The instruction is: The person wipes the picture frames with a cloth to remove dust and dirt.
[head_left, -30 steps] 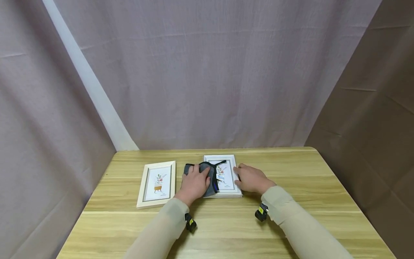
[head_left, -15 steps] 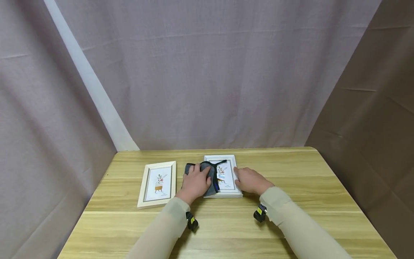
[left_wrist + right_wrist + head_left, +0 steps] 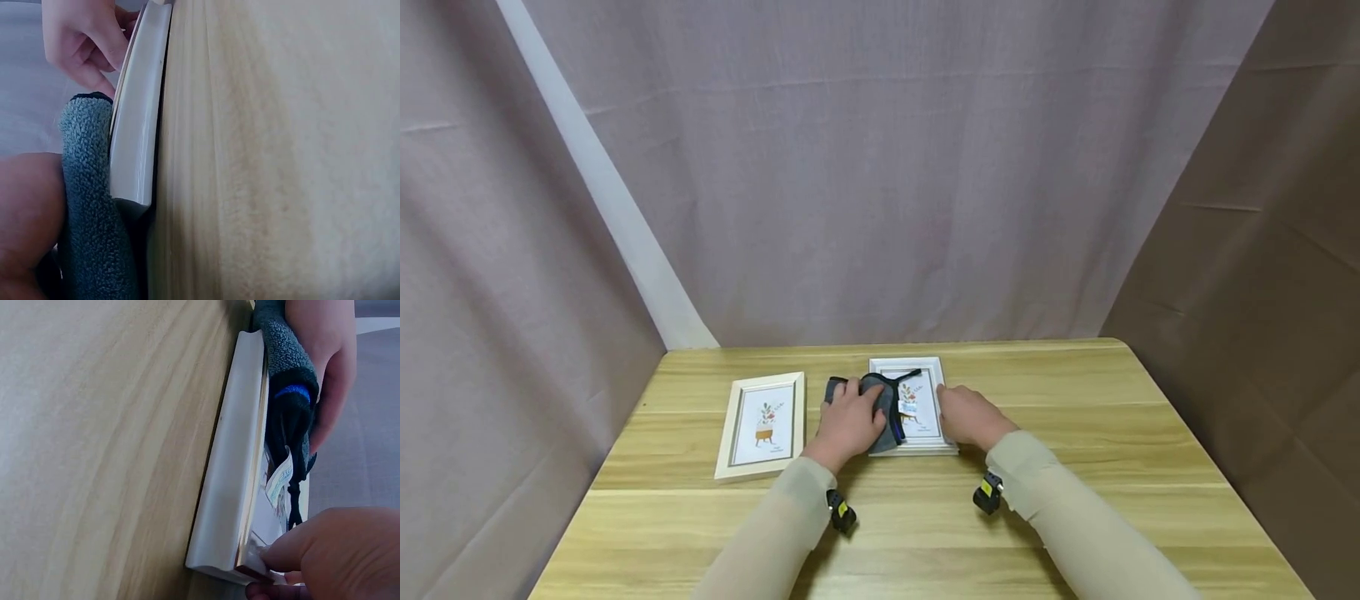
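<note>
In the head view, we see a white rectangular picture frame (image 3: 929, 412) lying flat on a pale wood-grained table (image 3: 910, 533), right of centre near the far edge. Its picture shows a leafy plant with a red bloom above an orange, legged pot. Across its left part lies a dark grey fabric cloth (image 3: 890, 407) with black trim and a thin black strap (image 3: 910, 374) reaching up and right over the picture. Our left hand (image 3: 850, 421) rests on the cloth, fingers spread over it rather than curled round it. Our right hand (image 3: 970, 414) holds the frame by its right edge. Well to the left of the cloth, a cream-white rectangular picture frame (image 3: 761, 425) lies slightly turned, bearing a similar plant picture.

In the left wrist view, we see the cloth's thick, fuzzy bluish-grey pile beside the frame's glossy white moulding, with our right hand at the frame's far end.

In the right wrist view, our thumb and fingers pinch the near corner of the frame, whose white side is topped by a thin tan line. A blue stripe (image 3: 292, 392) marks the cloth's black trim, and a small white printed tag (image 3: 279, 480) stands up beside it.
</note>
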A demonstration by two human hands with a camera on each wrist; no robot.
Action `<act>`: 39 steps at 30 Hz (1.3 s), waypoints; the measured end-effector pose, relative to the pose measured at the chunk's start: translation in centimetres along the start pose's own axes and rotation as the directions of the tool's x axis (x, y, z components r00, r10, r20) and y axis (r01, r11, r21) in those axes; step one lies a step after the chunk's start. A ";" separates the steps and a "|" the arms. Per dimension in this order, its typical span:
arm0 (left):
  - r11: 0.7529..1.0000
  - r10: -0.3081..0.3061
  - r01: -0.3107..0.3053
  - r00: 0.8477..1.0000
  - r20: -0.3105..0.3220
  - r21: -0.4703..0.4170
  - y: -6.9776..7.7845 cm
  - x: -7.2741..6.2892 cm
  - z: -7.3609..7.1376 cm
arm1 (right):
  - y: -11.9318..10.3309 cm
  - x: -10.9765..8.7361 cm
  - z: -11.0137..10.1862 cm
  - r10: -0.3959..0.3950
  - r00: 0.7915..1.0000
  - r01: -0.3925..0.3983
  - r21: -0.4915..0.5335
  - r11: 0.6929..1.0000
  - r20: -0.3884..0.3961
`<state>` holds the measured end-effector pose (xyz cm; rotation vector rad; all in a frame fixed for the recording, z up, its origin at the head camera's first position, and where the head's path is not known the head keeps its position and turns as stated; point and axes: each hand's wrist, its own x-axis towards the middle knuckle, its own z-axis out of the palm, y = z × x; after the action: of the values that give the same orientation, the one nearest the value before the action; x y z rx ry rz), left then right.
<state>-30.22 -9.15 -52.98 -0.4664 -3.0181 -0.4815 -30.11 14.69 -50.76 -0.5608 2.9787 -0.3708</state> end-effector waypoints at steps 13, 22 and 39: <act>1.000 -0.003 0.002 1.000 0.020 0.018 0.2 -0.9 -0.2 | -0.5 0.1 0.2 0.063 0.998 -0.063 0.015 0.998 -0.001; 1.000 0.014 -0.014 0.999 0.030 0.008 0.5 -2.3 -0.4 | -0.6 0.0 -0.1 0.097 0.995 -0.098 0.030 0.995 0.028; 0.999 0.038 -0.040 0.998 0.042 0.031 1.1 -5.2 -0.8 | -0.5 0.0 0.1 0.077 0.997 -0.077 0.009 0.997 0.013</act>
<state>-24.87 -9.86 -52.43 -0.5389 -3.0449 -0.4255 -29.98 14.24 -50.76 -0.4438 2.9744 -0.3740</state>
